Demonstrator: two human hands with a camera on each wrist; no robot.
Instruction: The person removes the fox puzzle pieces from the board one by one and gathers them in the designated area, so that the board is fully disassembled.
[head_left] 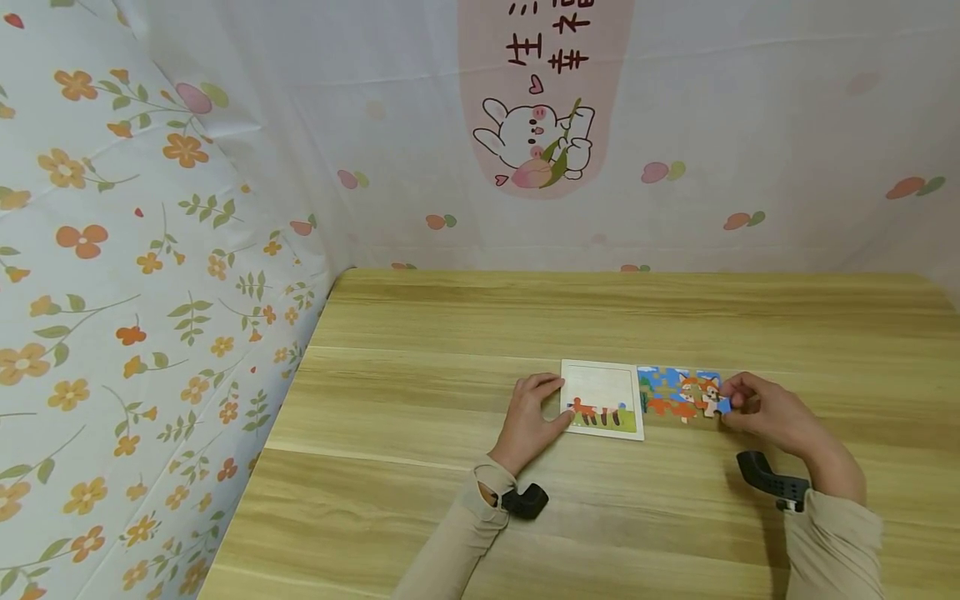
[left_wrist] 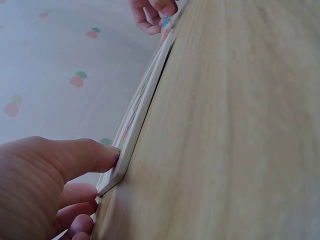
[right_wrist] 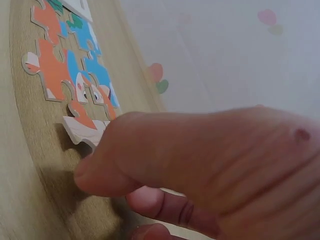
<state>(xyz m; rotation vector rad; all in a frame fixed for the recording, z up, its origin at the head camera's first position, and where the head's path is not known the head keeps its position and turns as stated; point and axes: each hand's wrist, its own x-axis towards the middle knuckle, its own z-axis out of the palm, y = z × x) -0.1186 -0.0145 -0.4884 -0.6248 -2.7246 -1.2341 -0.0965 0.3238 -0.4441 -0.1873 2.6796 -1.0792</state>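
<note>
A square white-rimmed puzzle tray [head_left: 600, 383] lies on the table, its lower strip filled with pieces [head_left: 600, 415] showing orange, dark stripes and green. My left hand [head_left: 528, 425] holds the tray by its left side, and the left wrist view has the thumb [left_wrist: 95, 157] on the rim. Right of the tray lie loose jigsaw pieces [head_left: 663, 385] with a fox picture on blue. At their right end my right hand [head_left: 776, 417] pinches a jigsaw piece [head_left: 723, 406]. Up close, a pale and orange piece [right_wrist: 80, 131] sits tilted by the right thumb, partly hidden.
The wood-grain table [head_left: 420, 333] carries the tray and pieces. Behind it hangs a pale printed curtain [head_left: 375, 108], and a flowered cloth [head_left: 150, 333] hangs along the left edge. Black wrist mounts [head_left: 525, 502] sit below both hands.
</note>
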